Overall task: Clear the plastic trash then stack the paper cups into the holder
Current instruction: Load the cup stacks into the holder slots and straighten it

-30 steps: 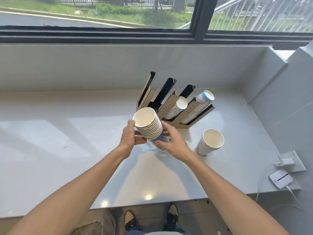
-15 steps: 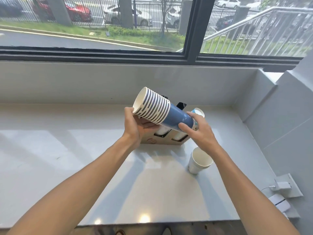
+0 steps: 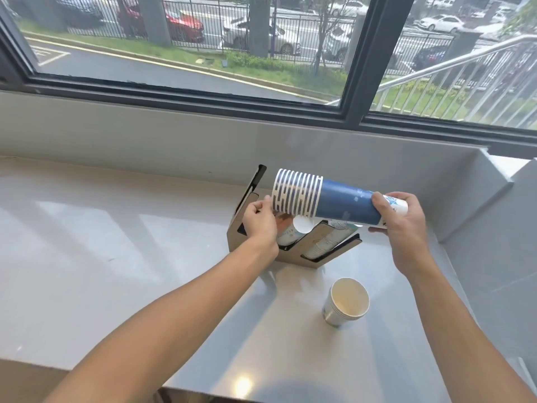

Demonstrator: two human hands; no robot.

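Note:
A long stack of blue and white paper cups lies almost level in the air, rims to the left, just above the cup holder. My left hand grips the rim end from below. My right hand grips the base end. The tan and black slotted holder stands on the counter behind my left hand and has stacks of cups lying in its right slots. Its leftmost slot shows nothing in it. A short stack of white cups stands upright on the counter to the front right.
The pale grey counter ends in a low back wall under a window and a grey side wall on the right. Its front edge runs along the bottom of the view.
The stack of blue cups has swung from pointing at me to lying sideways, and both hands have carried it up over the holder. My view has tilted upward.

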